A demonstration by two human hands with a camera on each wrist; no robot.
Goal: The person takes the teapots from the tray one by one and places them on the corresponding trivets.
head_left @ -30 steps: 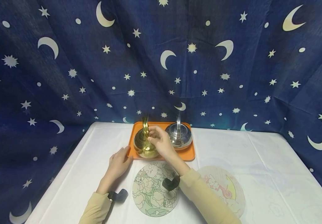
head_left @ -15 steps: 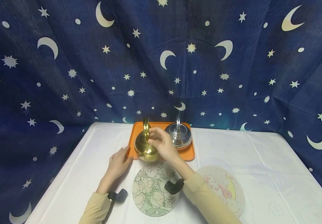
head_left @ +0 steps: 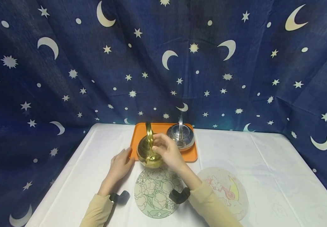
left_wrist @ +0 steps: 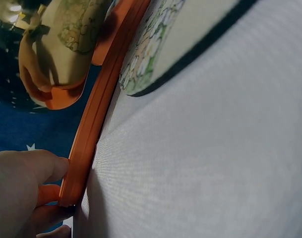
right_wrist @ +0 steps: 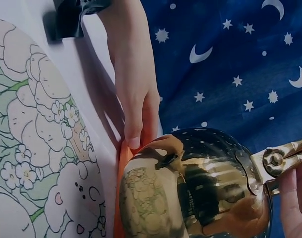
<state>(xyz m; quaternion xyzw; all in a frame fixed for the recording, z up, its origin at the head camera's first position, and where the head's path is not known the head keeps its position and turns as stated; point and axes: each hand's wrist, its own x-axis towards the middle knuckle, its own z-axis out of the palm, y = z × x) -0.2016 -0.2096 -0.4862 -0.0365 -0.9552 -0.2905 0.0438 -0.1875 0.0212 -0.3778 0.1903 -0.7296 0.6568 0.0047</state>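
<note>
My right hand (head_left: 169,153) grips the upright handle of a shiny gold kettle (head_left: 147,160). In the head view the kettle overhangs the front rim of an orange tray (head_left: 192,157), seemingly raised off it. Only the fingertips of that hand show beside the handle in the right wrist view. My left hand (head_left: 120,164) pinches the tray's front left corner, thumb against the rim (left_wrist: 81,161) and fingers round the end. On the tray's right side stands a silver kettle (head_left: 188,138) with its handle up.
A round flower-patterned mat (head_left: 155,198) lies just in front of the tray. To its right is a paler round mat (head_left: 238,201) with a moon, partly under my right sleeve. A blue star-and-moon cloth (head_left: 163,85) hangs behind the white table (head_left: 265,176).
The gold kettle has come toward me in my right hand, from over the tray to past its front rim. My left hand has stayed at the tray's corner.
</note>
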